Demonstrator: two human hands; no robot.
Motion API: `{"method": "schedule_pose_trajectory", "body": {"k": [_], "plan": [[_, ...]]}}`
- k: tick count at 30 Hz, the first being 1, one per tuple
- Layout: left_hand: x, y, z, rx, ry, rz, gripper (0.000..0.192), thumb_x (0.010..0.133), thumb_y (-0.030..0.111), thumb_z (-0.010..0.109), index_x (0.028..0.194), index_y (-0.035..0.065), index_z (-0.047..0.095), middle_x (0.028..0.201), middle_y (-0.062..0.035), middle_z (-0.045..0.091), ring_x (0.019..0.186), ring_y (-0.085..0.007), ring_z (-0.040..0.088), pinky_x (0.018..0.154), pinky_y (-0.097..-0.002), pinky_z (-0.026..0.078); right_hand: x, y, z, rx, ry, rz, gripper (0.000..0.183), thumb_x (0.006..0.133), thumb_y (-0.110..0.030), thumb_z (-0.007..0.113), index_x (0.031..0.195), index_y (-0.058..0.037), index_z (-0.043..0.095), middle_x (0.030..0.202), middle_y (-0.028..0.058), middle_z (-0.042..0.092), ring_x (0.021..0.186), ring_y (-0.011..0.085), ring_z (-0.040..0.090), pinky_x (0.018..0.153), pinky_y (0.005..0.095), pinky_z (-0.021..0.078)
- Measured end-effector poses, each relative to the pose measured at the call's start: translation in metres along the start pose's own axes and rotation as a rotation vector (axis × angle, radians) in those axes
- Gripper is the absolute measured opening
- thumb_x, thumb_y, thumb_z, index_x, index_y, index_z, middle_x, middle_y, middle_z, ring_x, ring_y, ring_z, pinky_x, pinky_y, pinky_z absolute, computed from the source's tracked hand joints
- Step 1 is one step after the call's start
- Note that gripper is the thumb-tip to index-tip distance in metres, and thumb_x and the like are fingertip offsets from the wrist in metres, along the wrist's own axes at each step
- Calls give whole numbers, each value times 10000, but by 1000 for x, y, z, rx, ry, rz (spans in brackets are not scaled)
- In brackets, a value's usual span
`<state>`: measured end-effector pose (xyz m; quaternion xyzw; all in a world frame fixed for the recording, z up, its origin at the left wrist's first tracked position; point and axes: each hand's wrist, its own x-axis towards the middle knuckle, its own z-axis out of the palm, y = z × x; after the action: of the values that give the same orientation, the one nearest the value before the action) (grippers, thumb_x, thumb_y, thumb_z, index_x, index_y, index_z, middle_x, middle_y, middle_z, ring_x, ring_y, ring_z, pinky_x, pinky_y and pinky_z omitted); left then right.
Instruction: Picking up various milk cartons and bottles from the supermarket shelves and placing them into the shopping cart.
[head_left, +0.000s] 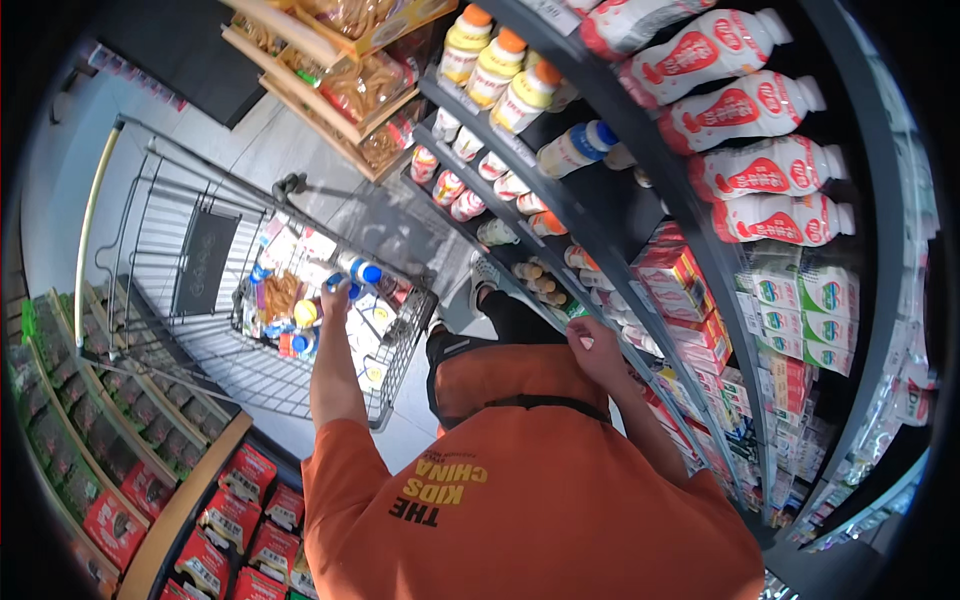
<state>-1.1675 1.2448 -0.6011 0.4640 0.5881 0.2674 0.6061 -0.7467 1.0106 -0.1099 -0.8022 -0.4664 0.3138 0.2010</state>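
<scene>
My left hand (335, 298) reaches over a wire shopping cart (142, 352), its fingers closed around a blue-topped item that looks like a bottle. Right beside it in the cart is a white bottle with a blue cap (365, 271). A bag of brown snack food (279, 294), a yellow-topped item (305, 313) and white cartons (373, 315) also lie there. On the other side, my right hand (596, 346) hangs with bent fingers by the lower edge of the dairy shelves; whether it holds anything is unclear. An orange shirt covers my torso.
Shelves on the right hold white-and-red bottles (780, 171), orange-capped bottles (517, 101), red boxes (679, 281) and white-green cartons (829, 289). Wooden trays of packaged food (367, 82) stand ahead. Red packets (232, 517) fill a wood-edged display (180, 495) at lower left.
</scene>
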Motion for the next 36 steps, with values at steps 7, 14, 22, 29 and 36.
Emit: {"method": "schedule_pose_trajectory", "body": {"k": [7,14,22,29,36], "plan": [[-37,53,4,-360,106,-485,832,789,198,712,1509,150,298,1193,-154,580,939,-263,596,676,-416,535,23,-26,-18,-94,166,-246,152,868,-53,640,1008,5,632,901,146,688,868,249,694,795,337,529],[-109,176,41,134,546,147,618,816,115,691,1328,-131,449,1218,-302,575,1172,-398,543,994,-415,419,43,-125,-157,44,1441,-606,409,814,-117,767,1116,65,561,1134,163,597,1016,282,603,920,374,469],[-226,291,121,-112,227,159,513,894,5,615,1370,-30,428,1243,-145,524,1152,-223,543,966,-323,456,75,-111,-214,220,1209,-336,492,748,-165,836,1111,11,554,1004,87,643,866,185,634,802,316,514],[-284,408,125,-359,-374,265,412,948,31,563,1347,-19,471,1232,-147,576,1068,-199,605,872,-327,529,-5,-152,-168,765,1060,-607,634,736,2,791,1286,-4,476,1177,128,612,1080,265,622,974,435,511],[-323,548,141,-833,-1243,231,702,954,311,600,1486,12,253,1264,-183,552,996,-278,656,750,-393,585,15,-147,-98,1506,-277,-824,895,692,-66,801,1428,-119,295,1333,114,499,1307,323,472,1145,616,284]]}}
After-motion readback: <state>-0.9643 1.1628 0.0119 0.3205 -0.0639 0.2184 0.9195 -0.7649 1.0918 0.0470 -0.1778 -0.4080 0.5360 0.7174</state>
